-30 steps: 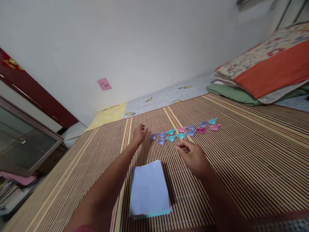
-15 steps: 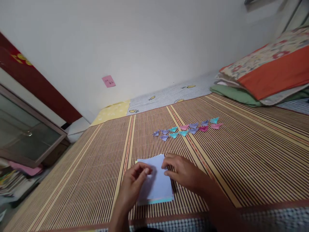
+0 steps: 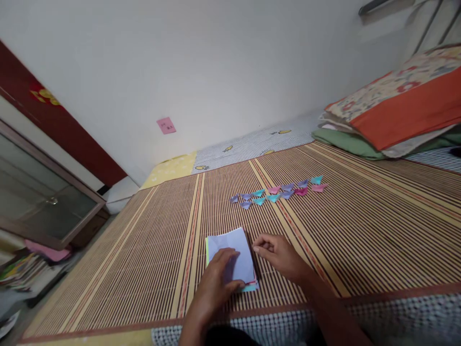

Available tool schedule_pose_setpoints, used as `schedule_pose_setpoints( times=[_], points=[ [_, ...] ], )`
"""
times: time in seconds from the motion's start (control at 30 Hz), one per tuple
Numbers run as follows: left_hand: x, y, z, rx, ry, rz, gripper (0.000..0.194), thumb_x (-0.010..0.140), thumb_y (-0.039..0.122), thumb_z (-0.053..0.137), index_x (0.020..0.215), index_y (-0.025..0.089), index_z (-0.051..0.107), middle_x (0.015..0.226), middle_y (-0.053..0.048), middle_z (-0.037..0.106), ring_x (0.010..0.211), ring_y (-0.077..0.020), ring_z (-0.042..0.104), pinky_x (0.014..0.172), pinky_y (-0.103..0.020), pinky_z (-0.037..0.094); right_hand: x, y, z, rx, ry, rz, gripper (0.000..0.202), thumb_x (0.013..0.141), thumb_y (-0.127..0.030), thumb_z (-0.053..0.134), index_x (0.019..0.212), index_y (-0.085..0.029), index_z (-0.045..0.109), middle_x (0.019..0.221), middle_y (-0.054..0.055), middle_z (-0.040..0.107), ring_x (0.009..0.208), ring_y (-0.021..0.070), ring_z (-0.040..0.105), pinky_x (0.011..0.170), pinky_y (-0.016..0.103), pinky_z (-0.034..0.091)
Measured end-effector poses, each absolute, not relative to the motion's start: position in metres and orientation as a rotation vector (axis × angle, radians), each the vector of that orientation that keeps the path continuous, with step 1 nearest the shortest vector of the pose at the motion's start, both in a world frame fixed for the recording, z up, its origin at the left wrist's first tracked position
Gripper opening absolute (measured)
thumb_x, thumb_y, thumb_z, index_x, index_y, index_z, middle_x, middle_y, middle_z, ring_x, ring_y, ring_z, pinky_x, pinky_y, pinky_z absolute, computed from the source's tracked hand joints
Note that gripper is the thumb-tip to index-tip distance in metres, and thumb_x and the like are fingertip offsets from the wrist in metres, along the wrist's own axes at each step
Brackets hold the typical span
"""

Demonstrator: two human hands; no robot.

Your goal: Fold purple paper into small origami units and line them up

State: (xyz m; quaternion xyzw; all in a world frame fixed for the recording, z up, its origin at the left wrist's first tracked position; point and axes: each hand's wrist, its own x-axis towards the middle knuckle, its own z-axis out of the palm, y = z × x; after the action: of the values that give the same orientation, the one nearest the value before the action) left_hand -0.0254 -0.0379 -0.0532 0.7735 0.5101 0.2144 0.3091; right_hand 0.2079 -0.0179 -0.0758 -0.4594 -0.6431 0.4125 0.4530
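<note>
A stack of coloured paper sheets [image 3: 236, 240] lies on the striped mat, a pale purple sheet on top. Green, pink and turquoise edges peek out beneath it. Over the lower left part of the stack is my left hand [image 3: 219, 274], its thumb apart from its fingers and its fingertips at the top sheet. Just off the stack's right edge, my right hand [image 3: 275, 251] has its fingers curled in, with nothing visible in them. Beyond the stack, several small folded paper boats [image 3: 273, 197] in purple, turquoise and pink stand in two rows.
The striped mat [image 3: 169, 240] covers the bed up to the white wall [image 3: 216, 72]. Folded bedding [image 3: 406, 110] is piled at the far right. A glass-fronted cabinet [image 3: 50, 197] stands at the left, with a pile of books [image 3: 25, 274] by it. A pink note [image 3: 166, 125] is on the wall.
My left hand has moved down the stack and its fingers have spread. My right hand has drawn off the sheet to the right, fingers closing. The stack has shifted slightly and the view has tilted.
</note>
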Motion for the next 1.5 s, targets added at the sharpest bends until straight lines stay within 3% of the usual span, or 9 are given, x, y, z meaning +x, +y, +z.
schedule_pose_setpoints(
  times=[0.27, 0.43, 0.6, 0.77, 1.0, 1.5],
  points=[
    [-0.027, -0.041, -0.061, 2.135, 1.380, 0.558, 0.073, 0.068, 0.011, 0.088, 0.132, 0.034, 0.063, 0.148, -0.008, 0.056, 0.140, -0.0308, 0.051, 0.118, -0.052, 0.039, 0.207, -0.009, -0.088, -1.101, -1.499, 1.066, 0.016, 0.086, -0.029, 0.062, 0.082, -0.017, 0.072, 0.075, 0.003, 0.072, 0.071, 0.0188, 0.067, 0.064, 0.028, 0.051],
    [-0.027, -0.041, -0.060, 2.151, 1.386, 0.522, 0.087, 0.065, 0.009, 0.089, 0.141, 0.034, 0.057, 0.151, -0.010, 0.053, 0.143, -0.0319, 0.047, 0.120, -0.053, 0.036, 0.205, -0.009, -0.091, -1.078, -1.480, 1.105, 0.017, 0.086, -0.031, 0.063, 0.082, -0.017, 0.072, 0.076, 0.003, 0.072, 0.070, 0.0183, 0.067, 0.065, 0.029, 0.053],
    [-0.030, -0.039, -0.060, 2.122, 1.325, 0.560, 0.072, 0.074, 0.004, 0.079, 0.137, 0.032, 0.060, 0.149, -0.009, 0.056, 0.141, -0.0284, 0.050, 0.120, -0.050, 0.036, 0.203, -0.010, -0.092, -1.076, -1.478, 1.127, 0.016, 0.086, -0.029, 0.062, 0.082, -0.017, 0.072, 0.073, 0.002, 0.070, 0.068, 0.0175, 0.066, 0.064, 0.027, 0.050],
    [-0.026, -0.043, -0.061, 2.133, 1.383, 0.528, 0.083, 0.068, 0.006, 0.085, 0.142, 0.031, 0.057, 0.152, -0.011, 0.053, 0.143, -0.0305, 0.047, 0.121, -0.051, 0.035, 0.202, -0.011, -0.093, -1.068, -1.480, 1.148, 0.015, 0.086, -0.028, 0.062, 0.083, -0.017, 0.072, 0.073, 0.001, 0.069, 0.070, 0.0170, 0.065, 0.064, 0.027, 0.049],
    [-0.035, -0.040, -0.060, 2.061, 1.259, 0.580, 0.061, 0.078, 0.016, 0.082, 0.135, 0.030, 0.064, 0.148, -0.010, 0.058, 0.140, -0.0301, 0.051, 0.120, -0.050, 0.036, 0.201, -0.008, -0.099, -1.047, -1.474, 1.194, 0.014, 0.086, -0.029, 0.063, 0.082, -0.017, 0.071, 0.077, 0.004, 0.071, 0.075, 0.0190, 0.067, 0.068, 0.029, 0.053],
    [-0.033, -0.041, -0.059, 2.051, 1.269, 0.675, 0.061, 0.074, 0.020, 0.087, 0.131, 0.026, 0.067, 0.142, -0.013, 0.063, 0.135, -0.0320, 0.055, 0.116, -0.050, 0.040, 0.201, -0.009, -0.100, -1.086, -1.539, 1.124, 0.017, 0.088, -0.029, 0.061, 0.089, -0.017, 0.072, 0.077, 0.004, 0.072, 0.075, 0.0193, 0.069, 0.068, 0.029, 0.054]
  ],
)
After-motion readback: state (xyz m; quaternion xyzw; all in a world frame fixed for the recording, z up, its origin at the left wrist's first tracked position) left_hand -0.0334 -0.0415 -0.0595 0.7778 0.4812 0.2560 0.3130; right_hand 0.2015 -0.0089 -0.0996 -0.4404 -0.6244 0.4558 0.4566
